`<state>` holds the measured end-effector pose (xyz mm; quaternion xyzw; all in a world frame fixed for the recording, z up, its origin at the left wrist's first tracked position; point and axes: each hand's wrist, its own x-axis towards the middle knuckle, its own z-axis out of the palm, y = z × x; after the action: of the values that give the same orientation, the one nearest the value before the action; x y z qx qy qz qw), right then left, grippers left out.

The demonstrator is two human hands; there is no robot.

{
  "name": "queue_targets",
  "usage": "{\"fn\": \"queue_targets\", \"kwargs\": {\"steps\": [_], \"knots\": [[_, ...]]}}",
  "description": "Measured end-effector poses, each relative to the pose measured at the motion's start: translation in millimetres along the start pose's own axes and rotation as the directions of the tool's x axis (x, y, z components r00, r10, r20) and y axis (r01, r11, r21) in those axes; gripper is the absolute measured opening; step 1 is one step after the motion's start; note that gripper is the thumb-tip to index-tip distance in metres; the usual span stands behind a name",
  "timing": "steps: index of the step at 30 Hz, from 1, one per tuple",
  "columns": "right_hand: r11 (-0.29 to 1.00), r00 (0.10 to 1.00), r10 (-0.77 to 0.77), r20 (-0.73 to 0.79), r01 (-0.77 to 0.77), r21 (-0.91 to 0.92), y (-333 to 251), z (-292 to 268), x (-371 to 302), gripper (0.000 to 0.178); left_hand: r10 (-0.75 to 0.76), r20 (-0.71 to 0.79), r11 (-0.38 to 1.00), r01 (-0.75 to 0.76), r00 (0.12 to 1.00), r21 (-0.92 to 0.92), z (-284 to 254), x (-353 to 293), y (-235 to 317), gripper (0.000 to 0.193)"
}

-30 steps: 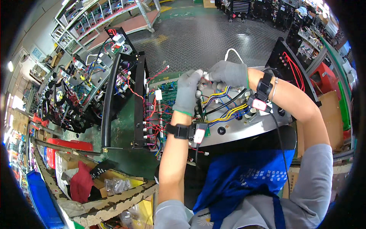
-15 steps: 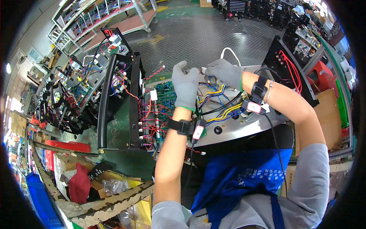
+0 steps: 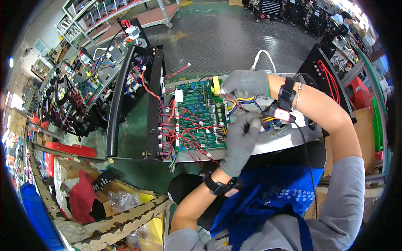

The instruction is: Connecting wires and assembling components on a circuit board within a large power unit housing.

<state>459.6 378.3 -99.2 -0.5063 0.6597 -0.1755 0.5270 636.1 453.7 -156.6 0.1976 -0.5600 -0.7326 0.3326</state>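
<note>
My right hand [image 3: 246, 83], in a grey knit glove, is at the far right edge of a green circuit board [image 3: 194, 102], beside a yellow block-shaped component [image 3: 215, 85]. Its fingers are closed together; what they hold is hidden. My left hand [image 3: 242, 142], gloved alike, is over the board's right edge near the yellow and blue wires [image 3: 243, 101]. Its fingers are bent and smeared by motion, so I cannot tell whether they grip anything. Red twisted wires [image 3: 188, 136] with white plugs spread across the board. The board lies on a silver metal plate [image 3: 276, 144].
A black metal frame [image 3: 155, 104] stands along the left of the board. At the right rises a black panel [image 3: 320, 69] with red wires. A white cable [image 3: 264, 53] loops up behind the plate. Lower left is a worn-edged cart [image 3: 121, 224] with boxes and bags.
My left hand has come down and to the right, off the board's far part toward the wires. My right hand has shifted slightly nearer. The view has turned a little, uncovering more board.
</note>
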Motion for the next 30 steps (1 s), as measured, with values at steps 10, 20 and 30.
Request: {"fn": "queue_targets", "kwargs": {"steps": [10,20,30], "knots": [[0.633,0.929,0.367,0.049,-0.211,-0.745,-38,9,33,0.035,0.041,0.108,0.998,-0.046,0.993,0.044,-8,-13,-16,0.020],[0.616,0.927,0.370,0.059,-0.198,-0.762,-8,-1,47,0.023,0.130,0.097,0.990,-0.135,0.987,0.048,-8,-8,-15,0.021],[0.941,0.950,0.306,-0.059,-0.311,-0.134,-9,11,18,0.019,0.171,0.052,0.982,-0.174,0.984,0.073,-9,-7,-16,0.018]]}}
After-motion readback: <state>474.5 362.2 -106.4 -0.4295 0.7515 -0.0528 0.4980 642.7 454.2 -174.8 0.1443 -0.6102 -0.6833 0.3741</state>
